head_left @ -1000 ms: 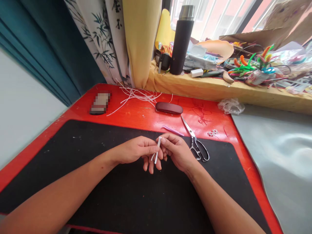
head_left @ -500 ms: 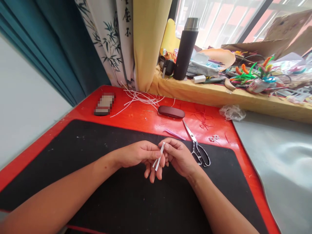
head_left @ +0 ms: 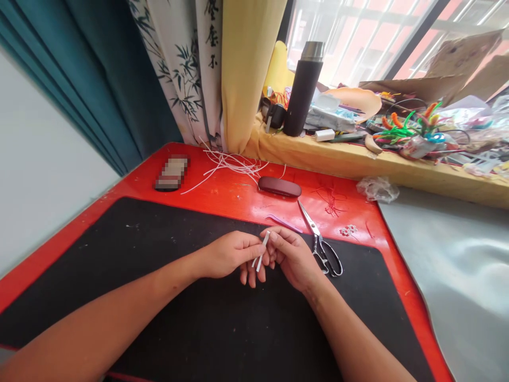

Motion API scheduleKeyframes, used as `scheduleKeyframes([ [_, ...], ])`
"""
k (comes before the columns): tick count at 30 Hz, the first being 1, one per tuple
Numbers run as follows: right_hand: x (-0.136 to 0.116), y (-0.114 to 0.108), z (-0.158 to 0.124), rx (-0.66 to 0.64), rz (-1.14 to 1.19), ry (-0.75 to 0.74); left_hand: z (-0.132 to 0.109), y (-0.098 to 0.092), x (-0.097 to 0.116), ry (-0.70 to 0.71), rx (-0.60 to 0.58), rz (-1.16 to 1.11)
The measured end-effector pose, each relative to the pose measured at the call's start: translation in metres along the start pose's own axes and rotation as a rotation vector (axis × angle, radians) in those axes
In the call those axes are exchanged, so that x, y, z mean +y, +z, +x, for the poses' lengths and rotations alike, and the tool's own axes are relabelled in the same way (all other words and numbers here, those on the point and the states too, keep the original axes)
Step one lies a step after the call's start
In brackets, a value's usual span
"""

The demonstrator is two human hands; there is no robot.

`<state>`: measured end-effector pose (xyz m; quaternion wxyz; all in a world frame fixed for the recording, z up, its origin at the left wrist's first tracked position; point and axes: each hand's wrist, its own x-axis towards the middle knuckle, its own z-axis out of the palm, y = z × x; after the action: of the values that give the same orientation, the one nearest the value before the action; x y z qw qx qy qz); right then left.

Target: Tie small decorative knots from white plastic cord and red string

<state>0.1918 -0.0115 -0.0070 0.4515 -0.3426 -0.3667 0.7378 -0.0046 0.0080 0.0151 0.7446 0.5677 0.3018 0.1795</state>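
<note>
Both my hands meet over the black mat [head_left: 159,276] and pinch a short folded white strip [head_left: 263,248] between them. My left hand [head_left: 230,255] grips its lower part with thumb and forefinger, the other fingers curled under. My right hand [head_left: 292,257] pinches the strip's upper end with its fingertips. Steel scissors [head_left: 323,245] lie just right of my right hand, blades pointing away. Pink tweezers [head_left: 283,223] lie just beyond my fingers.
A red table [head_left: 238,193] carries a dark case [head_left: 279,187], a bundle of white strips [head_left: 230,162], red thread scraps [head_left: 331,199] and a blurred dark object [head_left: 172,173]. A cluttered yellow sill holds a black flask [head_left: 303,90]. Curtains hang behind; grey sheeting [head_left: 449,265] lies right.
My hands have kept hold of the white strip and shifted little. The head camera has tilted, so the scene sits slightly lower and further right in view.
</note>
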Motion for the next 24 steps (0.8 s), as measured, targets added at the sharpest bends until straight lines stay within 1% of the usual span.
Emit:
scheduleKeyframes([
  [3,-0.0002,0.0005,0.0002,0.015,-0.001,-0.014,-0.0001,0.0021,-0.0002,-0.002,0.045,0.043],
  [7,-0.0004,0.0004,0.0014,0.023,-0.005,-0.012,-0.0010,0.0045,0.0016,-0.005,0.066,0.082],
  [17,-0.0012,0.0030,0.0015,0.022,-0.005,-0.003,-0.0022,0.0066,0.0026,-0.009,0.079,0.105],
  [24,0.0004,0.0009,0.0021,0.042,-0.033,-0.001,-0.0017,0.0070,0.0007,-0.014,0.080,0.107],
])
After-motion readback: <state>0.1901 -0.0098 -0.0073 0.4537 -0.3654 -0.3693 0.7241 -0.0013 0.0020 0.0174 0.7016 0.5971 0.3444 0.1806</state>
